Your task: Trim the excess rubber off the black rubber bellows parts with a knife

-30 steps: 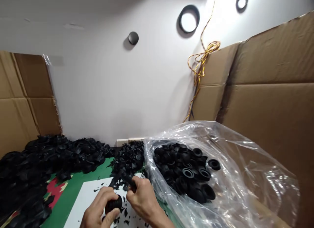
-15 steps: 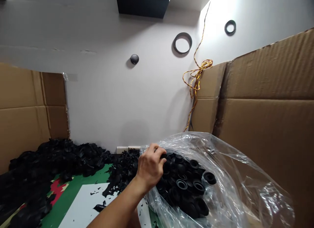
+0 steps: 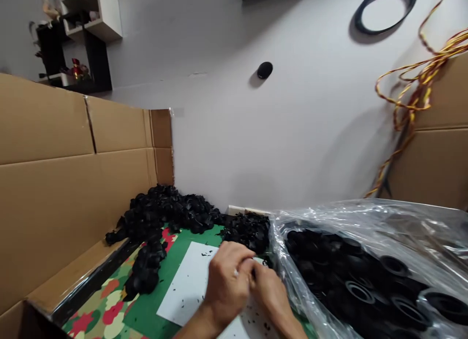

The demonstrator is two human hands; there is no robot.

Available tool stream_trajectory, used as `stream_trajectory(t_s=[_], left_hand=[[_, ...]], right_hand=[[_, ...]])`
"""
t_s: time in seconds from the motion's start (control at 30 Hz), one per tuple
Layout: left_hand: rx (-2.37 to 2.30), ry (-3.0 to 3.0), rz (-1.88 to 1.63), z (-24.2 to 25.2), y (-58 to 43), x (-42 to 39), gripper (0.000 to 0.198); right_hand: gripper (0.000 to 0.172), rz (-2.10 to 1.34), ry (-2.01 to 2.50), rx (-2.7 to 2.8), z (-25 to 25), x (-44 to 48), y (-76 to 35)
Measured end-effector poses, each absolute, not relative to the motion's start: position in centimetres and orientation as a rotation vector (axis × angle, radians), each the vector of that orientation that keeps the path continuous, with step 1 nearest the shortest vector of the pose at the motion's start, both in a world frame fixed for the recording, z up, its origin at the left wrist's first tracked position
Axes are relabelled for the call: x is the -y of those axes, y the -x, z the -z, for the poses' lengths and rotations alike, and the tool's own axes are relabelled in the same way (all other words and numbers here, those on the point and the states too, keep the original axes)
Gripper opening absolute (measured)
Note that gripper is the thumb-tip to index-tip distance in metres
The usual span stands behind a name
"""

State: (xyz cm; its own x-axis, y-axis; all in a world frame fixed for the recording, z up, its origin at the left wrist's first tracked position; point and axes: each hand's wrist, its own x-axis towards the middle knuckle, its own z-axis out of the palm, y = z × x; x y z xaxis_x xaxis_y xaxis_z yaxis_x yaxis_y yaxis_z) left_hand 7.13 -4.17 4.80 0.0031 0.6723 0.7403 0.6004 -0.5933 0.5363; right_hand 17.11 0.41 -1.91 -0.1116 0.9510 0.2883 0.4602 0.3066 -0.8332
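My left hand (image 3: 227, 278) and my right hand (image 3: 269, 284) are pressed together above a white sheet (image 3: 185, 292). Both have their fingers closed, and whatever is between them is hidden by the fingers. Small black scraps are scattered on the sheet. Just right of my hands lies an open clear plastic bag (image 3: 292, 275) full of black ribbed rubber parts (image 3: 360, 291), some with round ring openings. Behind my hands is a heap of small black rubber scraps (image 3: 250, 229).
A larger heap of black rubber pieces (image 3: 168, 207) lies back left on the green surface (image 3: 146, 314). A cardboard wall (image 3: 54, 193) stands at left, another cardboard panel (image 3: 431, 159) at right. Twisted yellow-brown wire (image 3: 413, 103) hangs by the wall.
My left hand has left the bag, where its fingers were at the black parts, and now meets my right hand over the sheet. The view has turned left.
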Motion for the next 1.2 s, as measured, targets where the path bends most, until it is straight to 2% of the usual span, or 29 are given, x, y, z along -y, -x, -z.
stream_trajectory(t_s=[0.2, 0.33, 0.4, 0.47, 0.53, 0.6, 0.7, 0.87, 1.03, 1.1, 1.2], left_hand=[[-1.891, -1.765, -1.801, -2.5, 7.2, 6.5, 0.013], [-2.171, -1.749, -1.739, -1.6, 11.3, 8.1, 0.02], [-2.06, -1.979, -1.532, -1.2, 10.1, 8.2, 0.023], [-1.737, -2.343, -1.105, -0.5, 7.4, 7.9, 0.022], [-1.337, -2.597, -0.723, 0.5, 4.3, 7.4, 0.042], [-1.067, -2.692, -0.488, 1.6, 1.7, 6.9, 0.046], [-0.89, -2.714, -0.34, 2.9, -0.4, 5.7, 0.057], [-0.966, -2.72, -0.148, 3.3, -1.6, -0.4, 0.072], [-1.246, -2.7, -0.236, 1.5, -2.4, -6.9, 0.042], [-1.286, -2.711, -0.294, 0.6, -2.8, -6.5, 0.033], [-1.294, -2.758, -0.338, 0.8, -3.7, -2.1, 0.031]], right_hand=[[0.028, -0.673, 1.486, 1.725, 2.5, -2.3, -20.1], [0.027, -0.71, 1.423, 1.795, 2.8, -2.0, -18.4], [0.025, -0.697, 1.409, 1.802, 2.7, -1.7, -17.3], [0.026, -0.658, 1.413, 1.794, 2.5, -1.7, -16.8], [0.028, -0.61, 1.432, 1.78, 2.2, -1.6, -16.9], [0.031, -0.565, 1.463, 1.764, 2.1, -1.6, -17.4], [0.031, -0.504, 1.541, 1.731, 2.5, -1.5, -18.4], [0.028, -0.445, 1.648, 1.645, 3.9, -1.7, -18.9], [0.032, -0.387, 1.61, 1.568, 3.9, -2.2, -19.6], [0.033, -0.377, 1.59, 1.534, 3.4, -2.1, -20.2], [0.035, -0.381, 1.552, 1.491, 2.7, -1.9, -20.9]])
